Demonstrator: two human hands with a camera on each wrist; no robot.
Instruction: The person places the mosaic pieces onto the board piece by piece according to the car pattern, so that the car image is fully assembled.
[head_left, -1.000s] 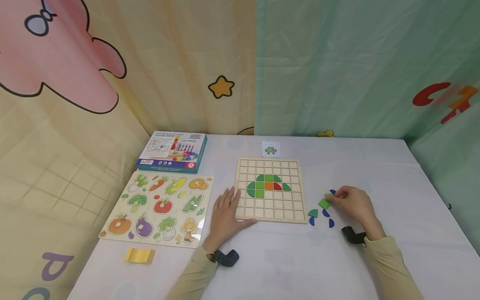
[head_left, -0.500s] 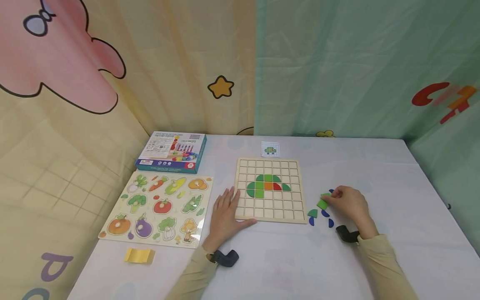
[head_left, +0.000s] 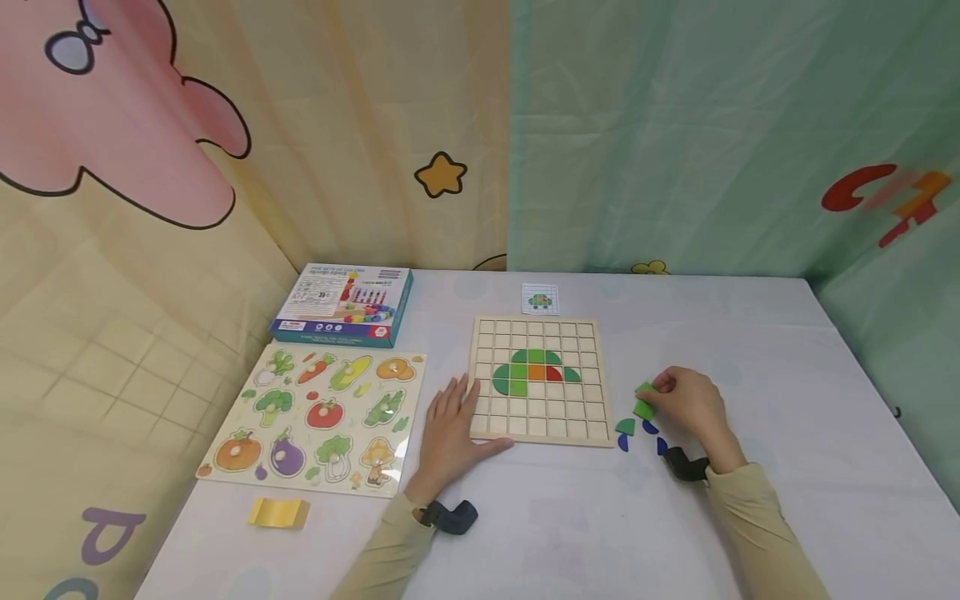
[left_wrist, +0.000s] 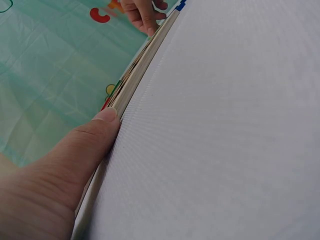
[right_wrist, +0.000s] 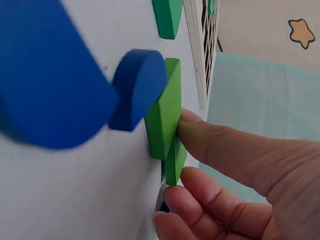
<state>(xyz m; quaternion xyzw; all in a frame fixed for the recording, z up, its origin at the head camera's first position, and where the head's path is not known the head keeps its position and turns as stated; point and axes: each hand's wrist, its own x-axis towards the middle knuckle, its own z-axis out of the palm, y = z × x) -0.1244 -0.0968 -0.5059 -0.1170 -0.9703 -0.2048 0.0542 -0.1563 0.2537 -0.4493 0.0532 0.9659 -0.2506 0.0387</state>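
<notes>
The right hand (head_left: 686, 406) rests on the white table (head_left: 750, 350) just to the right of the wooden grid board (head_left: 537, 380), its fingers curled and its fingertips (right_wrist: 187, 127) pressed against two green square pieces (head_left: 644, 400) that lie touching each other on the table; the wrist view shows the thumb against the edge of one square and another finger at the second, though whether the pieces are pinched or only touched is hard to tell. Just beside these squares, nearer the person, lie blue rounded pieces (right_wrist: 137, 95) and a green quarter-round piece (head_left: 626, 427), close to the board's right near corner. The left hand (head_left: 450, 433) lies flat with straight fingers at the board's left near corner, thumb along its near edge, holding nothing. On the board a shape of green, orange and red pieces (head_left: 536, 371) fills the middle cells. Beyond the board lies a small pattern card (head_left: 541, 298). Left of the board sit a vegetable puzzle (head_left: 318, 421), a boxed toy (head_left: 343, 304) and a yellow piece (head_left: 279, 511).
</notes>
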